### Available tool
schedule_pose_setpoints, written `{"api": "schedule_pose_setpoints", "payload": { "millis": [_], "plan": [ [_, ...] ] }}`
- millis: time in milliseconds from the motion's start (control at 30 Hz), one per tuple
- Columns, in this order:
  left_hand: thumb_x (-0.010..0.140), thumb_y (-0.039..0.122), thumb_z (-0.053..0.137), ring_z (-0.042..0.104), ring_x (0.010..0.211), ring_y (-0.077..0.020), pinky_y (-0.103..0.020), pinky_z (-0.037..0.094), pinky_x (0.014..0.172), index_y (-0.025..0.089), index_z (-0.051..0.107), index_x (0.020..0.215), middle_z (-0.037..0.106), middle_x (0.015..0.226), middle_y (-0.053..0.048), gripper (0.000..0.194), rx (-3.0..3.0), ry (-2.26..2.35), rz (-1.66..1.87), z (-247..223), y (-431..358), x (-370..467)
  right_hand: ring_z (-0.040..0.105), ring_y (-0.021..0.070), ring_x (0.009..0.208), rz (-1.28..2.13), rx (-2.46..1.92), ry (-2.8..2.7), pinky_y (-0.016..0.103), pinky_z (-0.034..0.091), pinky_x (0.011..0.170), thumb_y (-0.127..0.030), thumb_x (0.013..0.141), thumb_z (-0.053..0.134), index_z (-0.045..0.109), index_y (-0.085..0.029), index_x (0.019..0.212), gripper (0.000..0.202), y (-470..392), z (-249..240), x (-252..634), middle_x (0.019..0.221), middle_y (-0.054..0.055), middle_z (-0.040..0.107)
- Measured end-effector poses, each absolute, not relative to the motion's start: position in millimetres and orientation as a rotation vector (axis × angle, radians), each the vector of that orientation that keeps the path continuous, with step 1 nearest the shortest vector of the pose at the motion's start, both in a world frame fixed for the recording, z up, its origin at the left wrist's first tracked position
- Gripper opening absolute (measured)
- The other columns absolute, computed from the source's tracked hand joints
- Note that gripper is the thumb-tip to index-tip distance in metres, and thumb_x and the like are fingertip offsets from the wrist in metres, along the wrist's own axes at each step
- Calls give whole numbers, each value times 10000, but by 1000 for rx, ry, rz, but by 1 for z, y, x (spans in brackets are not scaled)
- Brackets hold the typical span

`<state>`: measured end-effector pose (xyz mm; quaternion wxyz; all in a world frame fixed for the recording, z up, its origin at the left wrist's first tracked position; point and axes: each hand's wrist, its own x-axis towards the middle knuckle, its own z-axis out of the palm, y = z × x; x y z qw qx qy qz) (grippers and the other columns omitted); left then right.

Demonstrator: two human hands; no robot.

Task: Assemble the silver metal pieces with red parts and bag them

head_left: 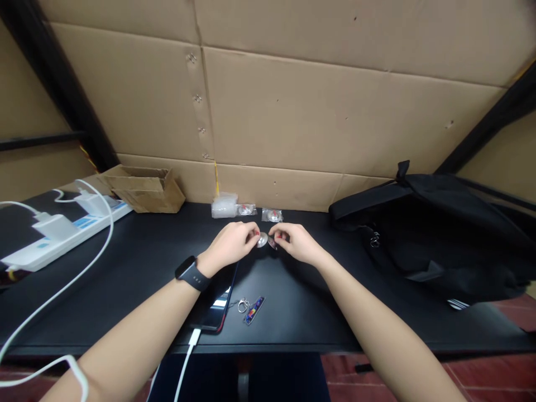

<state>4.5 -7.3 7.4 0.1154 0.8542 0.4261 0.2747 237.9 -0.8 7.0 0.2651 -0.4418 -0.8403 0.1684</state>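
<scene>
Above the middle of the black table, my left hand point(234, 243) pinches a small round shiny disc point(262, 240) between thumb and fingers. Close beside it, my right hand point(295, 241) pinches a small dark disc point(272, 243), tilted towards the first one. The two discs are nearly touching; whether they meet is too small to tell. Just beyond my hands lie small clear packets, one point(272, 215) near my right fingers and another point(246, 209) beside a stack of clear plastic bags point(225, 205). Nearer to me lies a colourful keychain tag point(254, 310) with a metal ring point(243, 305).
A phone point(213, 310) with a white cable lies under my left wrist. On the left are a white power strip point(62, 240) with chargers and an open cardboard box point(146, 192). A black bag point(435, 234) fills the table's right side point(335, 312). Cardboard panels stand behind.
</scene>
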Motion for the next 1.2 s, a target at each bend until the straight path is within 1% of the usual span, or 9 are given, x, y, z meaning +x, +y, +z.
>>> {"api": "schedule_pose_setpoints", "payload": {
  "millis": [133,267,333,467,600,767,967,1067,1200],
  "plan": [
    [943,362,577,708,819,-195,-307,523,789,194,684,938,759,895,-43,200,2088,1108,1006,2,4,3,683,159,818,736,-977,-1871,256,506,693,-235,861,657,651,-199,1053,195,-2,8,227,901,34,723],
    [902,421,648,719,882,-218,-326,538,838,158,687,951,760,936,-78,270,1851,956,1074,-2,12,4,708,172,826,865,-883,-1645,293,567,758,-309,833,716,624,-195,1015,234,-8,10,217,885,35,703],
    [902,421,660,719,902,-221,-332,535,866,155,695,958,763,950,-85,274,1832,919,1075,-3,11,5,711,171,809,931,-895,-1602,292,594,713,-324,831,716,614,-204,1031,254,-13,9,213,907,22,674],
    [909,408,657,705,914,-219,-330,528,870,167,717,959,761,972,-79,254,1903,950,1091,-3,6,9,728,199,826,1107,-935,-1569,276,619,535,-354,846,691,586,-257,1147,334,-20,8,209,961,-2,584],
    [901,416,659,690,843,-207,-315,524,806,175,732,943,760,926,-60,256,1945,1027,1078,-5,6,8,726,236,893,1224,-913,-1556,275,632,485,-390,838,707,636,-260,1187,379,-21,7,209,939,6,545],
    [899,430,657,698,852,-209,-314,527,815,170,728,931,765,925,-63,271,1937,1032,1047,-9,9,7,725,217,861,1345,-896,-1470,270,638,538,-368,773,785,722,-231,1148,404,-17,6,211,918,17,582],
    [896,440,654,692,841,-211,-321,516,815,177,727,923,763,909,-56,274,1928,1069,1025,-9,10,5,711,157,847,1406,-894,-1435,290,633,700,-272,720,830,740,-243,1209,499,-17,6,210,1128,61,680],
    [901,448,645,685,854,-212,-325,510,822,183,730,941,759,931,-54,281,1945,1080,1001,-7,8,6,709,156,823,1401,-888,-1498,287,619,695,-270,672,874,708,-246,1265,616,-16,3,211,1119,66,710],
    [899,468,644,665,952,-227,-341,496,868,215,713,1045,742,1063,-55,300,2148,1046,883,-2,9,-5,700,143,793,1325,-908,-1545,247,593,619,-304,699,856,703,-261,1248,572,-11,-1,214,1226,77,683]
  ]
}}
